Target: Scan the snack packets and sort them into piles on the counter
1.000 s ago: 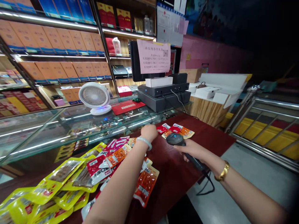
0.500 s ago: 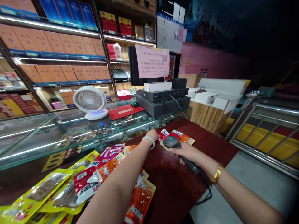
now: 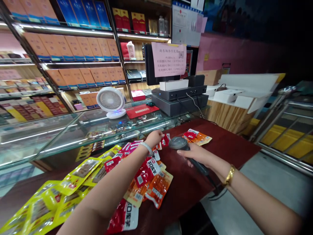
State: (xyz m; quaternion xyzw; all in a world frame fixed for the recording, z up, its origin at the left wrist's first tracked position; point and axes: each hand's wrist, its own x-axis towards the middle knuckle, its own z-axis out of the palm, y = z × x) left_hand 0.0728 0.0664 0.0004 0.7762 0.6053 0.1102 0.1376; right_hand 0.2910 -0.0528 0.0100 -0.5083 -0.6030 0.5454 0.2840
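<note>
Near the counter's middle, my left hand point(image 3: 154, 138) pinches a small red-and-white snack packet point(image 3: 165, 140) by its edge. A dark handheld barcode scanner point(image 3: 179, 143) is gripped in my right hand point(image 3: 197, 153), its head facing left beside that packet. Just beyond the scanner lie a few red and orange snack packets point(image 3: 201, 138). Under and around my left forearm spreads a loose pile of red and orange packets point(image 3: 160, 187). Several yellow packets point(image 3: 83, 171) overlap to the left; my forearm partly hides the pile.
A glass display counter point(image 3: 85, 129) carries a white fan point(image 3: 111, 99) and a red mat point(image 3: 141, 111). A monitor with a pink sign point(image 3: 168, 60) stands above a black cash drawer point(image 3: 181, 103). Metal railings point(image 3: 283, 130) run along the right. Boxed goods point(image 3: 90, 49) fill shelves behind.
My left hand has moved left, away from the far packets, with a red packet in its fingers. The scanner has shifted slightly left of those packets. The view has turned left.
</note>
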